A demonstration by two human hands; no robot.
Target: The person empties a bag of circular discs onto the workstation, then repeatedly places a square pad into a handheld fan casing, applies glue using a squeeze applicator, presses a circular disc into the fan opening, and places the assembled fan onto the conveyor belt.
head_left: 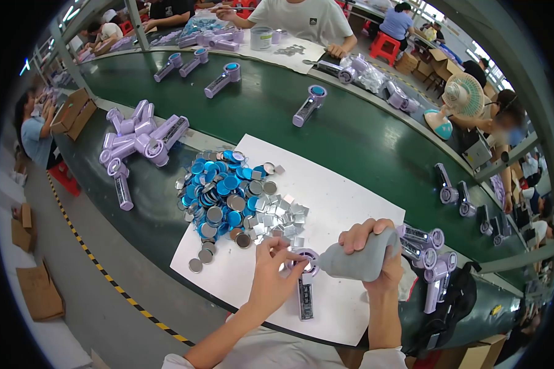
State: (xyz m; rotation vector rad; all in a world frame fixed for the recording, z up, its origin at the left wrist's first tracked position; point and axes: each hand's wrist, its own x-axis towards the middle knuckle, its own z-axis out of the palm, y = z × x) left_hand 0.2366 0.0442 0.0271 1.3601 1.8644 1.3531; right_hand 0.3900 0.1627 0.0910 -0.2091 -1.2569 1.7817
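A purple device [305,296] with a round head and an open handle showing dark inner parts lies on the white sheet [345,307]. My left hand [274,270] is at the left of its round head, fingers pinched at the ring; what they hold is too small to name. My right hand [375,252] is wrapped round a grey bottle-like object [353,261], whose narrow end points at the ring. Up and to the left is a pile of blue and silver discs [218,190], with small silver squares [282,215] beside it.
Purple housings [143,136] are heaped at the left, and more devices [436,270] lie right of the sheet. Single devices [309,106] rest on the green belt [258,117]. Across it sits a person [301,21]. A fan [461,98] stands at the upper right.
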